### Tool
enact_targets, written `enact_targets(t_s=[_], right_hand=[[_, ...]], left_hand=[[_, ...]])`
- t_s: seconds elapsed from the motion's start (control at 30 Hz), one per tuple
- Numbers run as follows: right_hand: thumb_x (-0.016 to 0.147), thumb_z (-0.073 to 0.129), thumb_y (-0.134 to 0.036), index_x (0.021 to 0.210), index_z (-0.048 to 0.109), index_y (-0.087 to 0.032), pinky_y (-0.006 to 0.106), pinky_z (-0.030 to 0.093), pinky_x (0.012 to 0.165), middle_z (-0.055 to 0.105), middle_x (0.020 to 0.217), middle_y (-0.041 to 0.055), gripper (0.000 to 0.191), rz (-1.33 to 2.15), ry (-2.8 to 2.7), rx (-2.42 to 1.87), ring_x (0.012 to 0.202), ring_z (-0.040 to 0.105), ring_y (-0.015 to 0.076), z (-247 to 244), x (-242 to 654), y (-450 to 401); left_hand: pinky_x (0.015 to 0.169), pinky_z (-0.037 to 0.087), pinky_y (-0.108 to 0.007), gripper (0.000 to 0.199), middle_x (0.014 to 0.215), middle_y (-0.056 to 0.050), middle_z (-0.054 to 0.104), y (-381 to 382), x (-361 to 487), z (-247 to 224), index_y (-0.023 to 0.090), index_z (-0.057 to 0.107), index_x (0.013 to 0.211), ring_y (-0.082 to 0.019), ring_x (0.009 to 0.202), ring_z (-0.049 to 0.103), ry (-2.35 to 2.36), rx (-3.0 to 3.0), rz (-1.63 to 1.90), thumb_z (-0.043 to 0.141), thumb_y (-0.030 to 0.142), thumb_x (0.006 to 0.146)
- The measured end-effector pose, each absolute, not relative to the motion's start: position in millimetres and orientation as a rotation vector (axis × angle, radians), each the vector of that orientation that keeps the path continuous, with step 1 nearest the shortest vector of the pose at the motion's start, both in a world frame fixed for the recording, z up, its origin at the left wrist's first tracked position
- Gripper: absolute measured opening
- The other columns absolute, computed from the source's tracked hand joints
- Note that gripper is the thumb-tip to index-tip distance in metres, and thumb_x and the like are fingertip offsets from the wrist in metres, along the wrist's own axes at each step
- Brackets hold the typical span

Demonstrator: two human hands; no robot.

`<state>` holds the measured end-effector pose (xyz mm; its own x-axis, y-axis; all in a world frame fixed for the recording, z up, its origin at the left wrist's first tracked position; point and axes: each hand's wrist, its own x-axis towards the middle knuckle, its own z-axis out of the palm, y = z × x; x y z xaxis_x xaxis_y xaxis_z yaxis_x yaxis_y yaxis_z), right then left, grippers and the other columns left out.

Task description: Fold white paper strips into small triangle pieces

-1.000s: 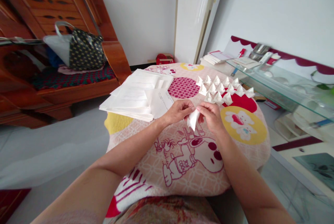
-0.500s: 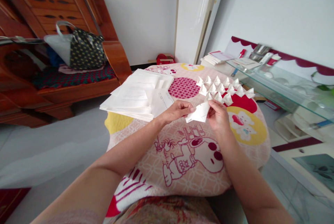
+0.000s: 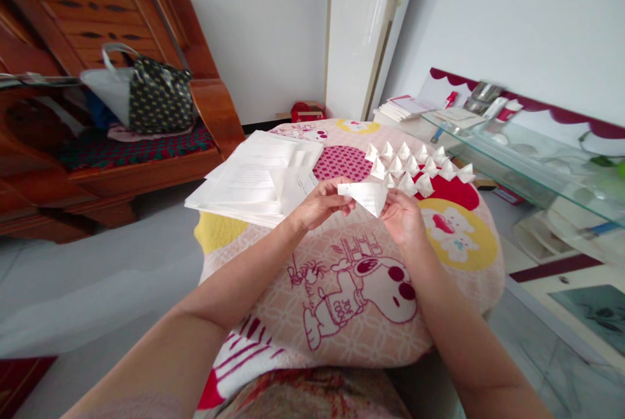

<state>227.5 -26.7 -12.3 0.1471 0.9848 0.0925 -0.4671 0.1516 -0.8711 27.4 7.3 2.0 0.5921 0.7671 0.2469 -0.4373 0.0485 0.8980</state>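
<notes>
The folded white paper (image 3: pixel 368 194) has turned since the earlier frame, its point now toward the near edge of the cloth-covered round table (image 3: pixel 371 344). The paper stack (image 3: pixel 244 185) lies by the left edge, the folded paper pieces (image 3: pixel 406 181) toward the far right. Left hand (image 3: pixel 315 205) and right hand (image 3: pixel 404 216) grasp opposite ends, equally near; its long axis runs left to right between their fingers.

White, matt folded paper piece (image 3: pixel 367 195): smooth faces, between the hands. Flat stack of white paper sheets (image 3: pixel 258 175), left of the hands: matt. Round table's pink patterned cloth cover (image 3: pixel 342 341), beneath the hands: soft, matt. Clear glass shelf (image 3: pixel 532 155), right of the hands: smooth, glossy. Reddish-brown wooden bench (image 3: pixel 215 107), far left of the hands: polished, glossy.
</notes>
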Motion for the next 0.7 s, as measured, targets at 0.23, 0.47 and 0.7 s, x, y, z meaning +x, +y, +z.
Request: enact_targets(t_s=[0.23,0.47,0.7], right_hand=[[0.072,0.06,-0.02,0.082,0.075,-0.017,0.022,0.039,0.041,0.073,0.074,0.0031,0.018,0.609,-1.184,-1.231,0.048,0.061,0.0118,-10,228,-35],[0.079,0.071,-0.028,0.1,0.077,-0.019,0.024,0.04,0.043,0.075,0.076,0.0031,0.024,0.865,-1.391,-1.022,0.054,0.064,0.0143,3,208,-48],[0.076,0.074,-0.03,0.074,0.072,-0.02,0.023,0.04,0.042,0.067,0.057,-0.0003,0.01,1.019,-1.298,-1.037,0.047,0.059,0.012,1,213,-45]], left_hand=[[0.052,0.042,-0.021,0.021,0.06,0.003,0.059,15,17,7,0.016,0.057,0.075,-0.008,0.051,0.053,0.395,1.467,1.007,0.074,0.027,0.076],[0.055,0.038,-0.02,0.015,0.07,0.002,0.058,8,21,6,0.014,0.06,0.085,-0.008,0.06,0.051,0.499,1.777,0.996,0.069,0.025,0.081],[0.055,0.039,-0.02,0.035,0.074,0.004,0.057,5,27,1,0.017,0.054,0.095,-0.007,0.061,0.05,0.478,1.785,0.953,0.08,0.032,0.079]])
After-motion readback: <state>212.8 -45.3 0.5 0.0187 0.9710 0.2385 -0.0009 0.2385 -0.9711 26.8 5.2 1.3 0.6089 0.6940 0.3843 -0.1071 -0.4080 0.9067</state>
